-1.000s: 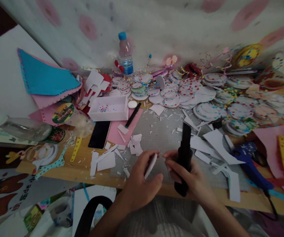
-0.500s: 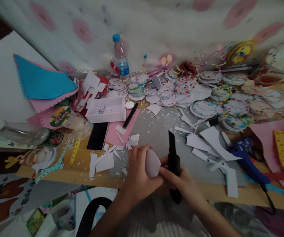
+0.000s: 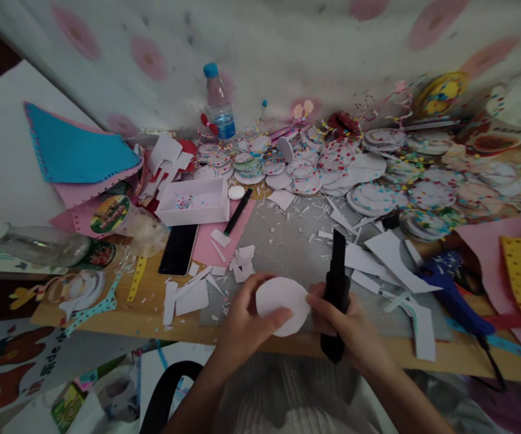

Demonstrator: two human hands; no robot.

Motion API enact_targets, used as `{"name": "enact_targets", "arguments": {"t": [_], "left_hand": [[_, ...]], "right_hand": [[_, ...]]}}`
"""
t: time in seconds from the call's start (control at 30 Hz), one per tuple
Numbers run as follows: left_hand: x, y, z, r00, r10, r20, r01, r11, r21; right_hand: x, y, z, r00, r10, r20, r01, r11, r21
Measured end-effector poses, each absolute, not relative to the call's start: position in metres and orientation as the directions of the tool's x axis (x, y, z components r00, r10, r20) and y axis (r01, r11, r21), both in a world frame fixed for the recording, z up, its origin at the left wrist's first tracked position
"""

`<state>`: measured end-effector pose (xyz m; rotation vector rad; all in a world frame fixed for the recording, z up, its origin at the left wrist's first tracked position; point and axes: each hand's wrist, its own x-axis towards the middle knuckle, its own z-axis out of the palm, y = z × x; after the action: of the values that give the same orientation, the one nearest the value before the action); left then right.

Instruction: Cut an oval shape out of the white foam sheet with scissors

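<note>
Near the table's front edge, my left hand (image 3: 246, 319) grips a round white disc (image 3: 281, 298), thumb on its face and fingers behind it. My right hand (image 3: 351, 322) is closed around a black utility knife (image 3: 336, 289), its dark blade pointing up and away from me. The right thumb and forefinger also touch or nearly touch the disc's right edge. Beneath both hands lies a grey cutting mat (image 3: 278, 232) strewn with white offcuts. Larger white scraps (image 3: 369, 259) lie to the right of the knife.
Stacks of decorated white discs (image 3: 306, 172) line the back beside a water bottle (image 3: 219, 105). A white box (image 3: 192, 208), black marker (image 3: 237, 211) and phone (image 3: 178, 250) sit left of centre. At right rests a blue glue gun (image 3: 454, 295) with its cord hanging over the edge.
The disc has turned from nearly edge-on to show its broad face upward. My right hand and the knife have shifted slightly right; my left thumb now lies on the disc.
</note>
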<state>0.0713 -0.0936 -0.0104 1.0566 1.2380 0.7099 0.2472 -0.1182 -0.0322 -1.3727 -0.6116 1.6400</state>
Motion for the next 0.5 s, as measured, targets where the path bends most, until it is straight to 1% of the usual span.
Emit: {"name": "enact_targets", "arguments": {"t": [0.1,0.17,0.23,0.3,0.37,0.4,0.43,0.5], "left_hand": [[0.075,-0.096,-0.015,0.182,0.847,-0.499,0.002,0.507,0.862],[0.079,-0.1,-0.018,0.145,0.818,-0.556,-0.109,0.572,0.813],[0.083,-0.102,-0.02,0.124,0.79,-0.601,-0.254,0.611,0.75],[0.086,-0.103,-0.02,0.135,0.769,-0.624,-0.372,0.623,0.688],[0.087,-0.102,-0.019,0.124,0.754,-0.645,-0.46,0.62,0.636],[0.087,-0.101,-0.017,0.111,0.745,-0.657,-0.497,0.615,0.613],[0.086,-0.099,-0.016,0.103,0.733,-0.672,-0.53,0.612,0.587],[0.084,-0.096,-0.013,0.106,0.708,-0.698,-0.598,0.606,0.524]], "right_hand": [[0.242,-0.118,-0.032,0.016,0.858,-0.514,-0.356,-0.476,-0.804],[0.236,-0.119,-0.03,0.017,0.868,-0.497,-0.366,-0.457,-0.811],[0.231,-0.12,-0.029,0.012,0.877,-0.48,-0.36,-0.444,-0.821],[0.228,-0.12,-0.027,-0.005,0.886,-0.463,-0.313,-0.441,-0.841],[0.23,-0.12,-0.026,-0.04,0.903,-0.427,-0.216,-0.425,-0.879],[0.233,-0.119,-0.025,-0.053,0.921,-0.387,-0.144,-0.39,-0.909],[0.237,-0.119,-0.024,-0.054,0.944,-0.325,-0.056,-0.328,-0.943],[0.246,-0.119,-0.022,-0.039,0.989,-0.146,0.156,-0.138,-0.978]]}}
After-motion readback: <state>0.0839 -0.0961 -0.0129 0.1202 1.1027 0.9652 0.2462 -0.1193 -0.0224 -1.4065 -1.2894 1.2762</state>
